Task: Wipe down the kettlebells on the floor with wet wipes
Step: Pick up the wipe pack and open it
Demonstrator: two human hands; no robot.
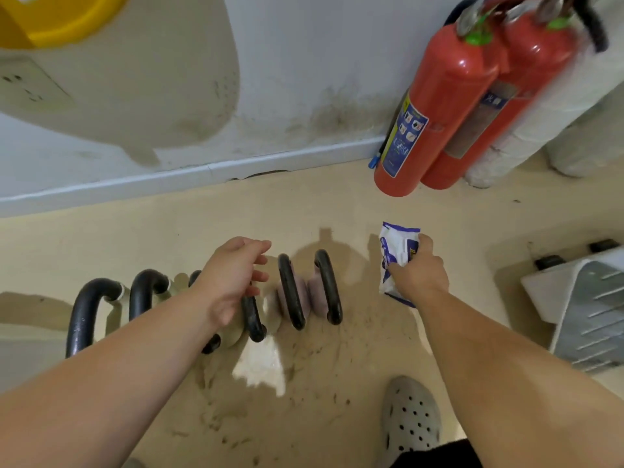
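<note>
Head view, left to right. A row of five pale-bodied kettlebells with black curved metal handles (290, 292) is seen standing on the beige, grit-marked floor (169, 231), close together and parallel to the white skirting. The left hand (233, 282) is held over the middle handle with fingers relaxed and nothing grasped; whether the handle is touched cannot be told. Just right of the row, a soft white-and-blue plastic pack of wet wipes (396, 248) is clasped by the right hand (418, 275), whose fingers are curled round it. No wipe is seen drawn out. Two red cylindrical fire extinguishers (435, 113) are propped against the wall behind, and a grey perforated clog (410, 417) is planted below.

Risks, as judged: a wipe let fall would be fouled by floor grit, and a bell tilted for wiping could be knocked into its neighbour because the spacing is tight.

Lettering: the pack's print and the extinguishers' blue labels, with pictograms, are too small or blurred to be read.
</note>
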